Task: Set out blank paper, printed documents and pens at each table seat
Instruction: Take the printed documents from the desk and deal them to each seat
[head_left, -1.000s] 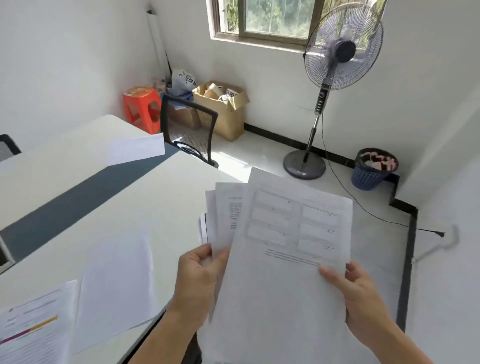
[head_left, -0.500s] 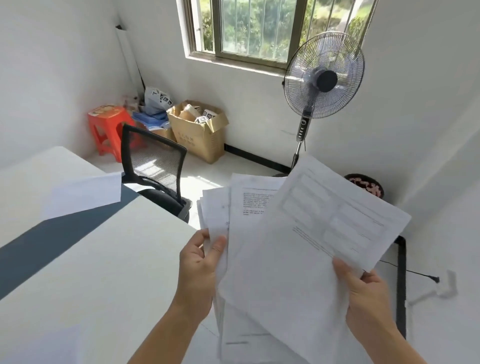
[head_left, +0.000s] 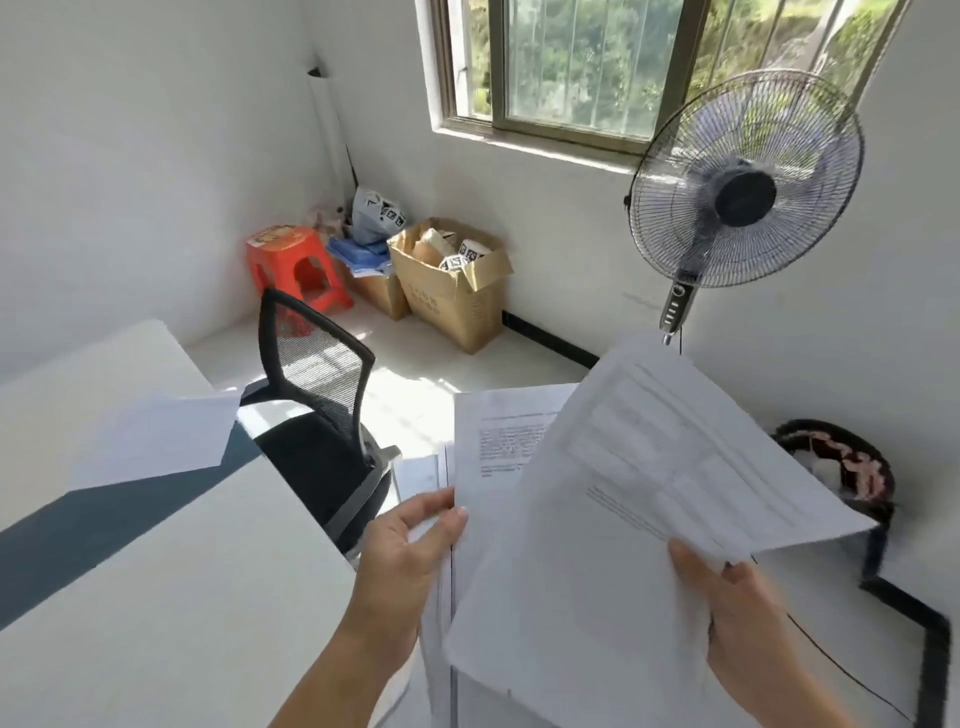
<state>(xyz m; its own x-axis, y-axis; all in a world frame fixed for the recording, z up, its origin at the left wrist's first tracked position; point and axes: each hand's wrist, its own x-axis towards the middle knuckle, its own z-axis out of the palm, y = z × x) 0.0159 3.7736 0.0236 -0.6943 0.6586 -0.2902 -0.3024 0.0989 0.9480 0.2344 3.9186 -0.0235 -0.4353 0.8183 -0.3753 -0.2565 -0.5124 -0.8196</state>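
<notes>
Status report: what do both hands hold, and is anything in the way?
Left hand grips printed stack. Right hand pinches top sheet, fanned off it. Blank sheet on table by black chair; nothing seen blocking.

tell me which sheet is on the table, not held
The blank white sheet beside the black chair; it lies on the table, while the printed sheets are in the left hand and right hand.

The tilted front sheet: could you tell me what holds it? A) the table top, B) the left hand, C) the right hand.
C: the right hand pinches the front sheet at its lower edge; the left hand holds the stack behind it.
</notes>
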